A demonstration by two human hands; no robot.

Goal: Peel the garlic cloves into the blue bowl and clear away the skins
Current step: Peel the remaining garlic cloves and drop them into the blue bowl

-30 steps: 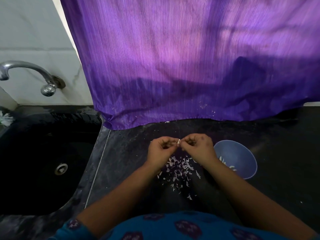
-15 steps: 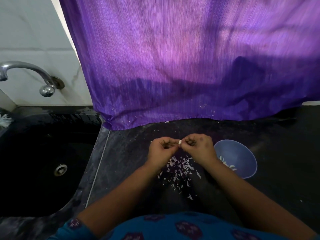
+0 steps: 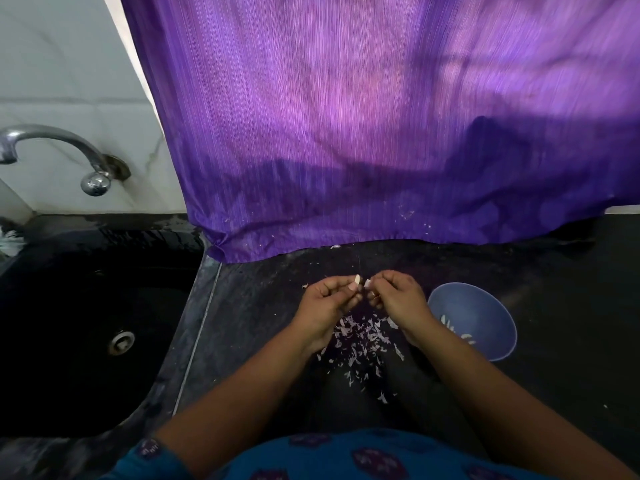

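Note:
My left hand (image 3: 325, 301) pinches a small pale garlic clove (image 3: 356, 282) at its fingertips above the dark counter. Close beside it, my right hand (image 3: 398, 296) pinches a thin scrap of garlic skin (image 3: 367, 283) between thumb and finger, a small gap away from the clove. Below both hands lies a scatter of white skins (image 3: 360, 341) on the counter. The blue bowl (image 3: 474, 322) stands just right of my right hand, with several peeled cloves (image 3: 457, 329) inside.
A black sink (image 3: 86, 323) with a round drain (image 3: 121, 342) takes up the left side, under a metal tap (image 3: 69, 150). A purple cloth (image 3: 381, 133) hangs along the back and rests on the dark counter (image 3: 571, 323).
My hands were joined at the clove before; now they have drawn slightly apart, the right one pulling a bit of skin off the clove.

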